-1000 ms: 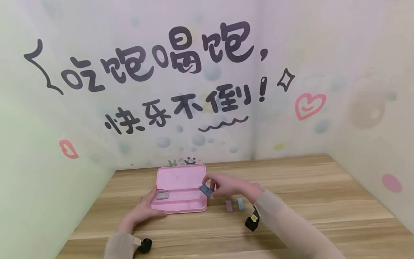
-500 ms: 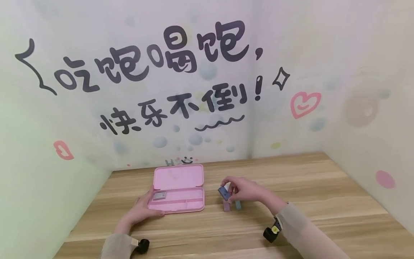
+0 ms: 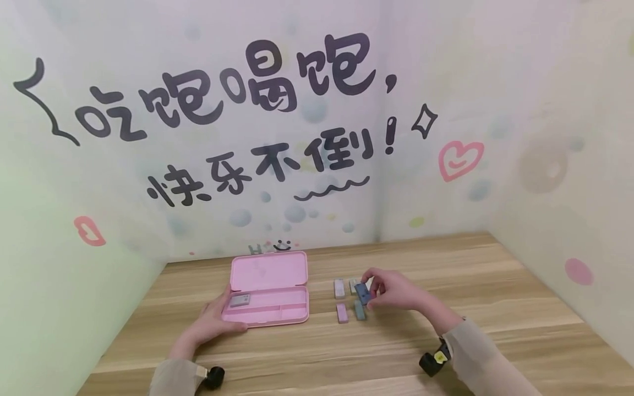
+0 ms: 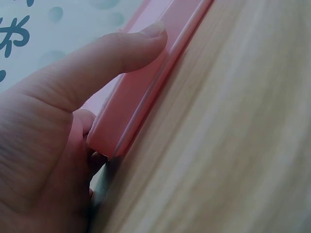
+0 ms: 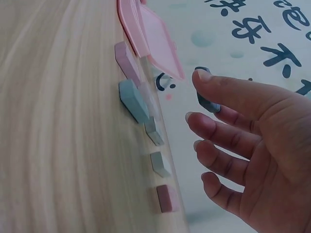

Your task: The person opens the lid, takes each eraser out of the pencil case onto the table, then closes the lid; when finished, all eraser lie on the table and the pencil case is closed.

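Observation:
An open pink pencil case [image 3: 293, 298] lies on the table, its lid tilted back. My left hand [image 3: 213, 318] grips its left end, with the thumb along the front wall, as the left wrist view also shows; the other fingers are partly hidden behind the case. A grey eraser [image 3: 240, 301] sits at the left of the long compartment. Pinched between my right hand's [image 3: 396, 290] thumb and fingertips is a dark blue eraser [image 3: 363, 295], held above the table. Under and beside it are a teal eraser [image 3: 359, 311], a pink eraser [image 3: 342, 313] and a lilac eraser [image 3: 339, 289].
A pale eraser [image 3: 353, 286] stands partly behind the held one. In the right wrist view, a whitish eraser [image 5: 160, 164] and a dusky red eraser [image 5: 167, 199] continue the group. A printed wall [image 3: 277, 220] rises behind the wooden table [image 3: 317, 357].
My right hand has moved right, away from the pencil case to over the loose erasers, carrying the dark blue eraser. My left hand keeps its grip on the case.

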Tool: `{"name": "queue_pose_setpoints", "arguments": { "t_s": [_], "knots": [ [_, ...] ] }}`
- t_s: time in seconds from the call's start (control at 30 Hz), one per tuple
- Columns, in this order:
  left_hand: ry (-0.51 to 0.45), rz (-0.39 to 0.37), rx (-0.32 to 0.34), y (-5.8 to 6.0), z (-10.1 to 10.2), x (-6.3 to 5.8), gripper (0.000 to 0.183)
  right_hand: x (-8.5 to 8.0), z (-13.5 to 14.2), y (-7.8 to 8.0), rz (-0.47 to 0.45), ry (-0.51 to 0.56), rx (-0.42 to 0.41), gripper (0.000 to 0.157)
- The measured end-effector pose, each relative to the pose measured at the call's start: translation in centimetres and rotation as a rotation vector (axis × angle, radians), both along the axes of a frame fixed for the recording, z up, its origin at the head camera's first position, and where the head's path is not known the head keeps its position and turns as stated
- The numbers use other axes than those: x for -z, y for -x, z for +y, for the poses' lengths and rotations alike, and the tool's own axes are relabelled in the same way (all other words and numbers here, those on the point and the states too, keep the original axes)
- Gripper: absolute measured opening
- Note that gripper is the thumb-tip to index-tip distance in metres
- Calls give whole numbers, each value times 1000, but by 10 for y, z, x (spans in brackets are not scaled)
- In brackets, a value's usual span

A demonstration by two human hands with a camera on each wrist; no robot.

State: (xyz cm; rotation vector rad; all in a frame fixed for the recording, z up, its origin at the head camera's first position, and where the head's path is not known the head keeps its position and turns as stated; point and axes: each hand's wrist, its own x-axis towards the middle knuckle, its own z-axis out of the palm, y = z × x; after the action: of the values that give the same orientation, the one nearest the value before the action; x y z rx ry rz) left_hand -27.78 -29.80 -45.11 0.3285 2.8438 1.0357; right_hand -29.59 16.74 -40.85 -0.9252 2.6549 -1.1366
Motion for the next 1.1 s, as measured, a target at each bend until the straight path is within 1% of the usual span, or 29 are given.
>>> {"name": "queue_pose_setpoints", "arguments": {
  "t_s": [0.07,0.33,0.47,0.67,0.93,1.1],
  "knots": [
    [2,0,0,0,0,0,120,1,3,0,-8,4,25,42],
    [9,0,4,1,0,0,120,8,15,1,-6,7,70,42],
    [16,11,7,2,0,1,120,11,19,2,0,15,59,42],
    [15,12,8,2,-1,2,120,16,20,3,-24,-31,77,42],
    [14,13,11,1,0,1,119,21,20,4,-72,-62,65,41],
    [20,0,2,0,0,1,119,24,21,4,-69,-94,62,42]
  ]
}}
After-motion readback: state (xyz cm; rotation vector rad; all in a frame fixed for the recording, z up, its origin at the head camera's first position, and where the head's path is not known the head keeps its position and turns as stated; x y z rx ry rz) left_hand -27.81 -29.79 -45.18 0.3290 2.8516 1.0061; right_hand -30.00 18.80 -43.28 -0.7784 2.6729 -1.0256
